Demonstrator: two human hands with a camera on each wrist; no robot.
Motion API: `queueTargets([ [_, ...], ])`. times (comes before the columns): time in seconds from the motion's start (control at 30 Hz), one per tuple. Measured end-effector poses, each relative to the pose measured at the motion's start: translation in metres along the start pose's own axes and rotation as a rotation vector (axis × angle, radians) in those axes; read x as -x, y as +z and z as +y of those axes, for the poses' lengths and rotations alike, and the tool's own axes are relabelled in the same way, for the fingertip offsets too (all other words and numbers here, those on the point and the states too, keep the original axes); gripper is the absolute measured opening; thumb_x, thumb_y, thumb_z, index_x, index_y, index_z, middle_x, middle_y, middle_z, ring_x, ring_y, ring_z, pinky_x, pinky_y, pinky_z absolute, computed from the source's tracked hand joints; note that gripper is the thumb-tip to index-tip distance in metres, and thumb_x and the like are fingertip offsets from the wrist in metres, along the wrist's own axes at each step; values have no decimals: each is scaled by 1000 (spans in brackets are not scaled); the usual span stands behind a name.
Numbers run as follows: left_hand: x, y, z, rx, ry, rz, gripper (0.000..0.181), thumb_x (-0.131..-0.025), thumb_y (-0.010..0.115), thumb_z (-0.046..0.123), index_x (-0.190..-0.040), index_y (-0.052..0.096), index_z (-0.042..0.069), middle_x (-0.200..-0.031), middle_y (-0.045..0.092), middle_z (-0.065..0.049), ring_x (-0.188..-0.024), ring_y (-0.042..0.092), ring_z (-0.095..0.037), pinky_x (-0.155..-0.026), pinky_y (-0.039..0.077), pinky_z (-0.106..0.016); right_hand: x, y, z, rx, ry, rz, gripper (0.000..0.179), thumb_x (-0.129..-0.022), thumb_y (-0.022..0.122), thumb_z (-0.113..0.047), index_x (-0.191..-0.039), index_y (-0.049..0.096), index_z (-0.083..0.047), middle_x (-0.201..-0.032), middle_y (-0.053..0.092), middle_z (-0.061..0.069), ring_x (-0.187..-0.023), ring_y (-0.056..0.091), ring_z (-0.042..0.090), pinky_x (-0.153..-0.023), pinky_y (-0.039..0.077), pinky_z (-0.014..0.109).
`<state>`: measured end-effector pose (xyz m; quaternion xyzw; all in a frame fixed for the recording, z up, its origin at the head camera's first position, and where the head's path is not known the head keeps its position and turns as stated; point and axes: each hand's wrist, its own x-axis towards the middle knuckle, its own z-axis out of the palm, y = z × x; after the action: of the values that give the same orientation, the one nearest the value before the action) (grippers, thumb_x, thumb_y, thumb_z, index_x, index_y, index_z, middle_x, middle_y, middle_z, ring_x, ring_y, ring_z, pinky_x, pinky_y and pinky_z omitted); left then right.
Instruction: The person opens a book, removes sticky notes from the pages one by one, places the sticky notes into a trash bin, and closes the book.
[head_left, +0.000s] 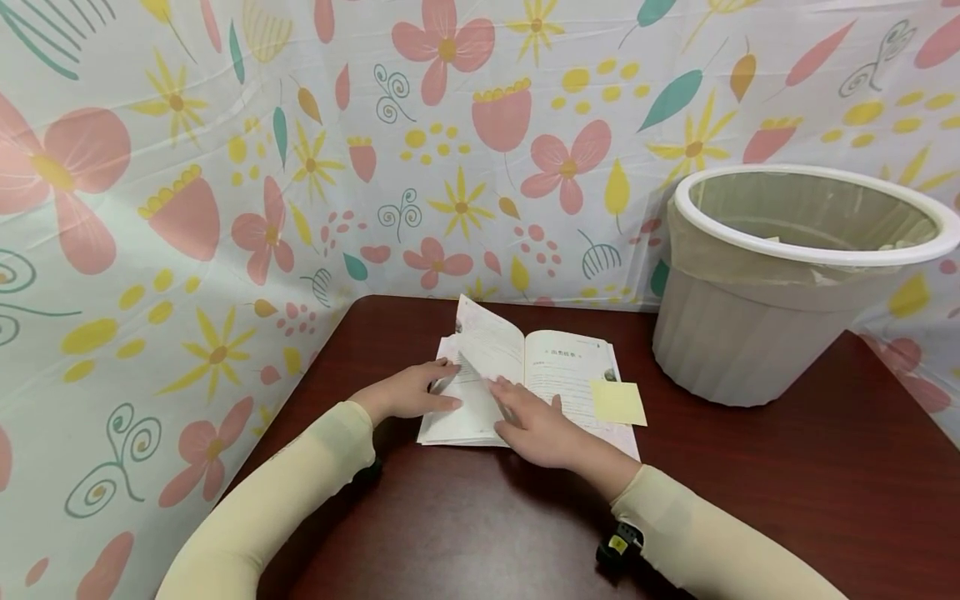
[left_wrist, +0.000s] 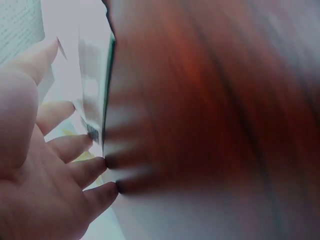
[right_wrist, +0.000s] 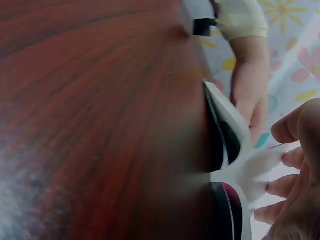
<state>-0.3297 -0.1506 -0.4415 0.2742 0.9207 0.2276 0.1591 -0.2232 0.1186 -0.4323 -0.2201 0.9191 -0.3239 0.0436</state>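
Note:
An open book [head_left: 480, 408] with printed pages lies on the dark red-brown table. One of its pages [head_left: 491, 337] stands raised and bent over the left half. My right hand [head_left: 543, 425] holds the lower edge of this page between thumb and fingers; in the right wrist view, the hand [right_wrist: 297, 185] is at the pale page. My left hand [head_left: 408, 390] lies at the book's left side, thumb and fingers apart. Its fingertips are right at the book's edge in the left wrist view, where the hand [left_wrist: 55, 160] shows spread fingers.
A yellow sticky note [head_left: 618, 402] sits on the right page and juts past its edge. At the table's back right stands a grey waste bin [head_left: 750, 325] with a white rim and a liner. A flower-patterned curtain [head_left: 465, 208] hangs behind and to the left of the table [head_left: 450, 517].

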Motion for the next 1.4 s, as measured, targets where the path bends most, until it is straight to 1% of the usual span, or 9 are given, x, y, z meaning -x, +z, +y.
queueTargets([
  [0.27, 2, -4, -12, -59, 0, -3, 59, -103, 61, 40, -157, 45, 26, -171, 27, -10, -160, 18, -38, -128, 24, -53, -2, 13, -2, 176, 46, -56, 56, -105, 52, -40, -159, 42, -30, -172, 25, 7, -158, 18, 44, -108, 1, 89],
  [0.4, 2, -6, -14, -74, -16, -14, 57, -105, 56, 41, -159, 42, 27, -171, 25, -10, -160, 15, -40, -129, 20, -55, -2, 16, -1, 214, 50, -74, 54, -106, 50, -43, -158, 43, -32, -173, 21, 5, -159, 16, 44, -107, 2, 90],
  [0.7, 0, -11, -12, -129, -52, 21, 50, -106, 51, 30, -154, 50, 16, -165, 39, -9, -156, 33, -30, -125, 33, -48, -2, 16, -1, 234, 40, -81, 56, -104, 53, -46, -157, 44, -32, -173, 21, 5, -158, 17, 45, -107, 5, 90],
  [0.83, -1, -14, -7, -175, -74, 67, 43, -103, 49, 21, -143, 63, 12, -153, 56, -8, -141, 53, -25, -116, 45, -45, -1, 14, 0, 242, 32, -81, 59, -102, 56, -46, -157, 45, -32, -173, 22, 5, -158, 19, 46, -107, 8, 90],
  [0.97, -4, -16, 3, -207, -75, 126, 28, -101, 56, 24, -120, 75, 17, -125, 71, 0, -104, 64, -16, -93, 54, -38, 2, 8, 2, 218, 13, -92, 61, -100, 60, -45, -157, 46, -30, -173, 22, 6, -157, 22, 47, -108, 9, 89],
  [1.07, -8, -17, 11, -244, -39, 130, 15, -100, 62, 28, -96, 73, 19, -95, 68, 2, -79, 56, -13, -73, 49, -32, 5, 2, 5, 181, -14, -103, 61, -99, 61, -42, -156, 47, -27, -172, 24, 9, -155, 25, 47, -108, 10, 89],
  [1.2, -15, -18, 19, -287, 16, 119, 20, -98, 67, 31, -81, 63, 21, -74, 55, 3, -67, 48, -12, -63, 40, -29, 10, -8, 15, 135, -46, -122, 62, -100, 61, -45, -157, 47, -25, -171, 25, 13, -156, 25, 45, -109, 10, 88],
  [1.33, -27, -19, 27, -275, 58, 114, 12, -97, 67, 31, -89, 66, 22, -79, 57, 5, -75, 52, -12, -70, 44, -30, 16, -17, 28, 113, -65, -147, 67, -99, 60, -54, -158, 44, -27, -172, 24, 11, -159, 21, 38, -112, 11, 85],
  [1.4, -34, -19, 31, -276, 86, 105, 13, -98, 66, 33, -103, 70, 21, -95, 66, 4, -88, 59, -13, -81, 49, -32, 19, -23, 34, 112, -76, -159, 69, -99, 60, -56, -159, 43, -26, -172, 24, 11, -160, 19, 37, -114, 12, 83],
])
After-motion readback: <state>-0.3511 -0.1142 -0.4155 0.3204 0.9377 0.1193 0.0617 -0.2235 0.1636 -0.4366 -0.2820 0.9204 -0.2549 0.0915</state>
